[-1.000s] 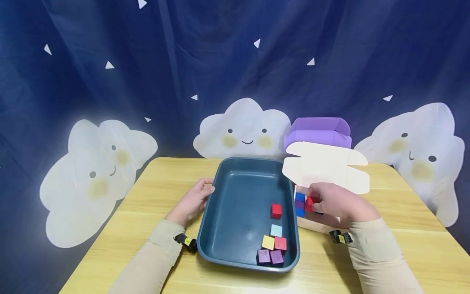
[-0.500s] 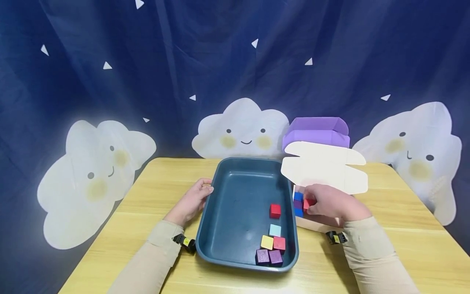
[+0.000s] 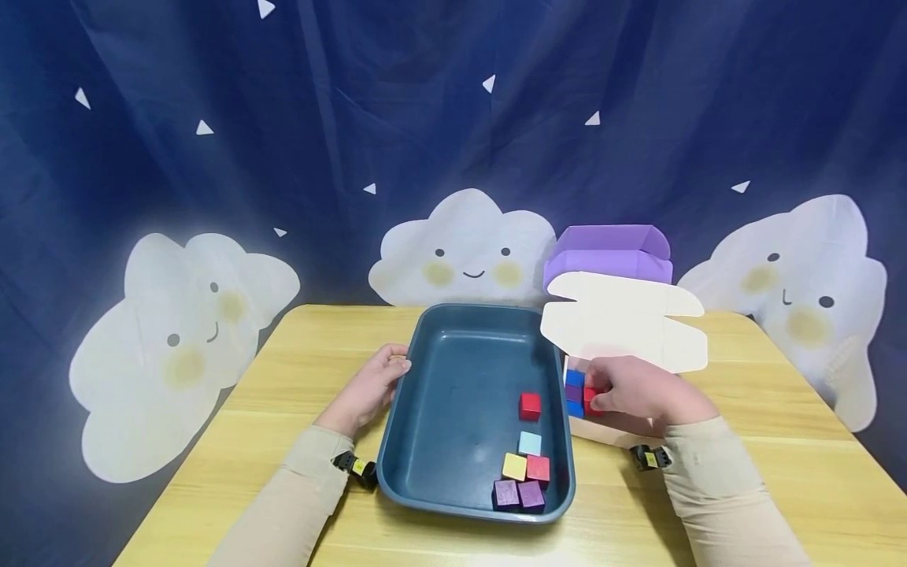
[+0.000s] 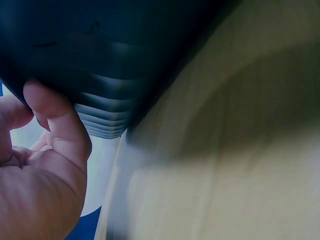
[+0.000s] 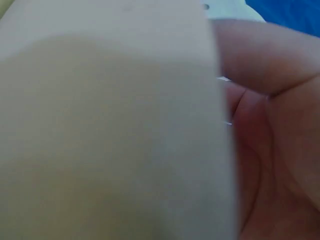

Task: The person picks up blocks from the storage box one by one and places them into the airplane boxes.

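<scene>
In the head view, my left hand (image 3: pixel 368 388) grips the left rim of a dark blue tray (image 3: pixel 405 409); the left wrist view shows its thumb (image 4: pixel 47 102) against the outer wall. Inside the tray lie two red cubes, a pale blue cube (image 3: pixel 529 443), a yellow cube (image 3: pixel 514 466) and two purple cubes (image 3: pixel 506 494). My right hand (image 3: pixel 641 387) reaches into an open cardboard box (image 3: pixel 620 435) and pinches a red cube (image 3: pixel 591 402). Beside it, blue cubes (image 3: pixel 575 378) and a purple cube (image 3: pixel 574 394) form a column. The box wall (image 5: pixel 110 130) hides the fingertips in the right wrist view.
The box's cream lid (image 3: pixel 623 319) stands folded back behind my right hand. A purple box (image 3: pixel 609 260) sits behind the lid. The wooden table (image 3: pixel 312 346) ends at a dark blue curtain (image 3: pixel 425 118) printed with clouds.
My right hand shifts slightly left within the box, and the red cube at its fingers now stands against the blue and purple column. The left hand stays on the tray.
</scene>
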Available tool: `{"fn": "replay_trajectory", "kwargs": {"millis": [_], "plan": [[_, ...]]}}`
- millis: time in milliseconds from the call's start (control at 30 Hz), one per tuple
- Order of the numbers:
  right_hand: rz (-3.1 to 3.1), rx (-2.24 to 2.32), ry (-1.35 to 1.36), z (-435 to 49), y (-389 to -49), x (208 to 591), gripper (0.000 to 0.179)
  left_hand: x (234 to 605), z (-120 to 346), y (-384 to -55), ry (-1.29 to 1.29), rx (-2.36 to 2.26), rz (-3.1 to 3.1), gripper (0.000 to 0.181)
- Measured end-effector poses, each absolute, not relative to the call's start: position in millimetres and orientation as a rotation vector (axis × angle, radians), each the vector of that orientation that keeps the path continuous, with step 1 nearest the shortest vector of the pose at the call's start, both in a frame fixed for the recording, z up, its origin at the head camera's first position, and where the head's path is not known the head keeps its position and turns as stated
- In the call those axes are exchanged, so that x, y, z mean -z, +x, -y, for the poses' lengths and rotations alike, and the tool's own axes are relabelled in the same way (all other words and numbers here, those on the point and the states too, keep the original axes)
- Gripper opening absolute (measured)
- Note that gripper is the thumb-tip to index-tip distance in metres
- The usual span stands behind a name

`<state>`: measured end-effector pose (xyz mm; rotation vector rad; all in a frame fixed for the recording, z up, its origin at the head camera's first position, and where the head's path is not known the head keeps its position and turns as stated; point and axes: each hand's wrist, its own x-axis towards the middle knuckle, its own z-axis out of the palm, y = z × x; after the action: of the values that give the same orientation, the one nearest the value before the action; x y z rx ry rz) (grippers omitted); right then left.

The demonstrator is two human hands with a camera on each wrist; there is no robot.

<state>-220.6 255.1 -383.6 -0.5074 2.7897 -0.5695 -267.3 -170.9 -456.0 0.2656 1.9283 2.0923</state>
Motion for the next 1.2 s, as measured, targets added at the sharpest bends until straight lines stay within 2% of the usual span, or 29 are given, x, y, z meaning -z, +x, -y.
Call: {"fn": "replay_trajectory", "kwargs": {"millis": [500, 767, 1067, 1200], "plan": [[-2.859, 0.435, -0.551, -255.1, -228.7, 397.9, 0.014, 454.3, 168.9, -268.5, 0.268, -2.08, -1.932, 0.028], [-2.876, 0.485, -0.541, -254.3, -223.2, 391.6, 0.011, 455.6, 169.0, -269.2, 0.263, -2.084, -1.934, 0.028], [-2.737, 0.518, -0.367, -257.2, -215.6, 384.2, 0.013, 454.6, 170.0, -267.1, 0.261, -2.064, -1.965, 0.027], [-2.715, 0.518, -0.435, -260.0, -214.1, 380.1, 0.01, 455.5, 170.7, -267.1, 0.254, -2.074, -1.958, 0.027]]}}
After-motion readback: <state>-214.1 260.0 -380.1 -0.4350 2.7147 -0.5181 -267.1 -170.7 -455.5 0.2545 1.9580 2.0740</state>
